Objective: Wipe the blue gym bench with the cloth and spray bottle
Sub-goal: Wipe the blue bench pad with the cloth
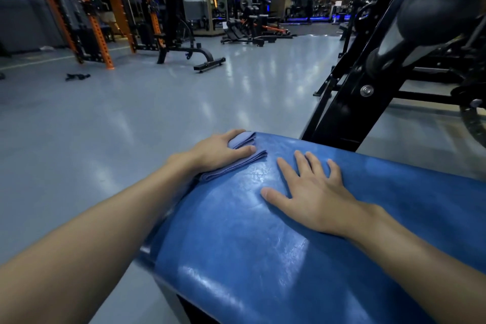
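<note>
The blue gym bench (263,252) fills the lower right of the head view, its padded top shiny and creased. A folded light blue cloth (244,156) lies at the bench's far left corner. My left hand (218,151) rests on the cloth, thumb and fingers curled around its folds. My right hand (313,192) lies flat on the bench pad just right of the cloth, fingers spread and holding nothing. No spray bottle is in view.
A black machine frame (349,102) with a round knob rises just behind the bench at the right. Grey gym floor (157,113) stretches ahead. An orange rack (102,34) and a black bench stand (189,52) stand at the back left.
</note>
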A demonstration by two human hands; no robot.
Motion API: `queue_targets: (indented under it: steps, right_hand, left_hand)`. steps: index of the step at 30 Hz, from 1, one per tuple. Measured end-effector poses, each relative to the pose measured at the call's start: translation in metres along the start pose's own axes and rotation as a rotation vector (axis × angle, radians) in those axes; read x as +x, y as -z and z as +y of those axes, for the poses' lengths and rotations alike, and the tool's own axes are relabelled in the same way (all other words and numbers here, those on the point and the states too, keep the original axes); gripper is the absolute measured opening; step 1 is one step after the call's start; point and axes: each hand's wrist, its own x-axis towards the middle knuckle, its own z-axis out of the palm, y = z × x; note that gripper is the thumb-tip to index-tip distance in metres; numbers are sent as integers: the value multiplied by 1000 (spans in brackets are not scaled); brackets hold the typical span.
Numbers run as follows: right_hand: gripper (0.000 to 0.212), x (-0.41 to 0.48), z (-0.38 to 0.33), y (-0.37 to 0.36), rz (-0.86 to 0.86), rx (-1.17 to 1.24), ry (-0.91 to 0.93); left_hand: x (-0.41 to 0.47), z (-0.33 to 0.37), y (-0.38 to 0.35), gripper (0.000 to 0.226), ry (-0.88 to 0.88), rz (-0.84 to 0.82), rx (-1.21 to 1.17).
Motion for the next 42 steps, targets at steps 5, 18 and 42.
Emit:
queue_targets:
  steps: [5,18,42]
  right_hand:
    - [86,-1,0,-1,17,24,-5]
    - [82,-65,-61,-9,-43,19,21]
    - [35,-290,-78,26,308,945,-87]
  left_hand:
    - [-60,-15,2,66,-16,4,-25]
    - [-78,-7,3,80,50,17,-39]
    - [-336,120,3,66,-392,242,149]
